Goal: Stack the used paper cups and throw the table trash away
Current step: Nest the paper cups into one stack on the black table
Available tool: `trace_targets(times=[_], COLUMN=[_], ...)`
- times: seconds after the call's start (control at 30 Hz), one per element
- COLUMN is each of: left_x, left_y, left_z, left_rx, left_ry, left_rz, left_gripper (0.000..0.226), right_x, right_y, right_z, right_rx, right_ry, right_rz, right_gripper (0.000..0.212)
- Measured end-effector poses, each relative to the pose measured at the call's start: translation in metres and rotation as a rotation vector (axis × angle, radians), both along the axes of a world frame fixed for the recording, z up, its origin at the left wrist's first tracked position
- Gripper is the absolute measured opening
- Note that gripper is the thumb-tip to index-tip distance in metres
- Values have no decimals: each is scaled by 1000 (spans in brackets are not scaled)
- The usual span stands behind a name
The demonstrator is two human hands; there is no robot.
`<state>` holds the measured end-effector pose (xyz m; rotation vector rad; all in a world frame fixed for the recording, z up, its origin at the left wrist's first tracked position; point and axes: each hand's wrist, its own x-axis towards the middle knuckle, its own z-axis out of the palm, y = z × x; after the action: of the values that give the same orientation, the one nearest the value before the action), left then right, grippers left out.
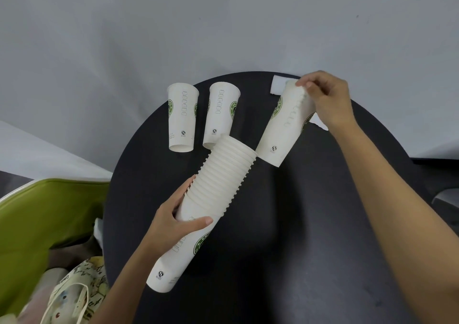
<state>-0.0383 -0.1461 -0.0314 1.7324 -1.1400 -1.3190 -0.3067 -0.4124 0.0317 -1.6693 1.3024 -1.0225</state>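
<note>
Two cups [182,117] wait on the tabletop [298,224] while your left hand [171,220] grips the stack [218,189] and right hand [325,97] pinches a loose cup [283,127], so line its base up with the stack's mouth.

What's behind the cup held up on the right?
A flat white piece lies at the far edge of the table behind the cup. The cup and right hand cover part of it; what it is can't be told.
</note>
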Motion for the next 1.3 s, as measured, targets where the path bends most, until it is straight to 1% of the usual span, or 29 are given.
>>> trace_targets(times=[0.17,0.4,0.57,0.7,0.97,1.1,1.3], left_x=[0,-4,-6,-7,-8,-8,-6], left_y=[13,26,30,34,42,45,52], left_z=[3,8,13,16,20,21,20], left_rx=[4,-9,-35,-44,-50,-52,-48], left_ry=[-3,7,5,-1,-4,-2,-6], left_rz=[-3,-8,-7,-6,6,12,17], left_gripper=[100,101,99,96,91,93,95], right_x=[4,31,50,60,72,77,82], right_y=[16,48,79,98,132,144,157], right_z=[20,27,21,20,20,20,20], right_rx=[-40,-15,10,42,95,87,97], right_ry=[-78,-167,-155,-103,-40,10,12], right_rz=[-110,-25,114,209,334,336,324], right_gripper=[31,26,24,25,22,20,20])
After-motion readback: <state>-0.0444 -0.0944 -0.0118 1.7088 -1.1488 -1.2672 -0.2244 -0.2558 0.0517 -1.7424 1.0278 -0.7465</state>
